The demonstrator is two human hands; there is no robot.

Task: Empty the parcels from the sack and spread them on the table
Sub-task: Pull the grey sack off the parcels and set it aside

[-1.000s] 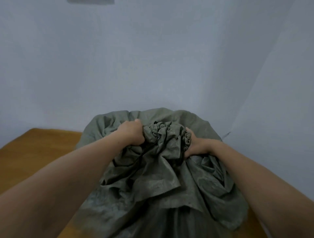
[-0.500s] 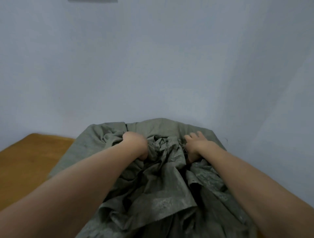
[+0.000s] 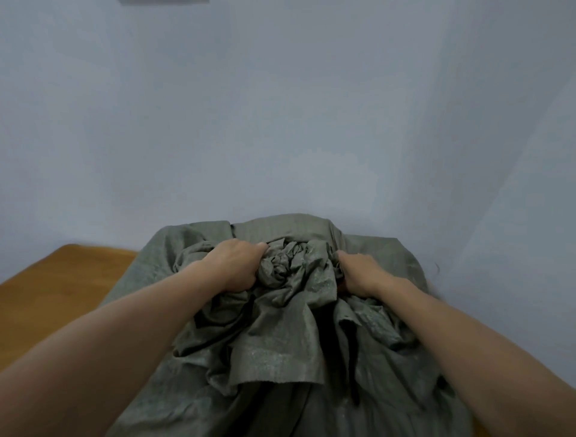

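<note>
At far left, a wedge of orange-brown wooden table point(image 3: 46, 280), its back edge meeting the pale blue-grey wall point(image 3: 280, 109). High on that wall, at the very top of the view, a short dark strip point(image 3: 162, 1), too cut off to identify.

Next over, a bare left forearm reaching in from the lower left corner and ending in the left hand point(image 3: 237, 268). Back of the hand up, fingers curled tight and clenched around the left side of the gathered cloth.

In the centre, the grey-green sack point(image 3: 280, 358), resting on the table and covering most of its right part, the far side close to the wall. Rumpled woven cloth, with heavy folds falling toward the viewer. Front and centre, one broad flap with a straight hem. At the top, the mouth point(image 3: 290, 265) of the sack, bunched into a twisted knot of cloth, held between the two hands and touching both.

To the right of the knot, the right hand point(image 3: 361, 274), back of the hand up. Fingers dug into the folds at the right side of the bunch, gripping the cloth, fingertips hidden in the fabric. Behind it, the bare right forearm, stretching away to the lower right corner and lying over the sack's right side.
</note>
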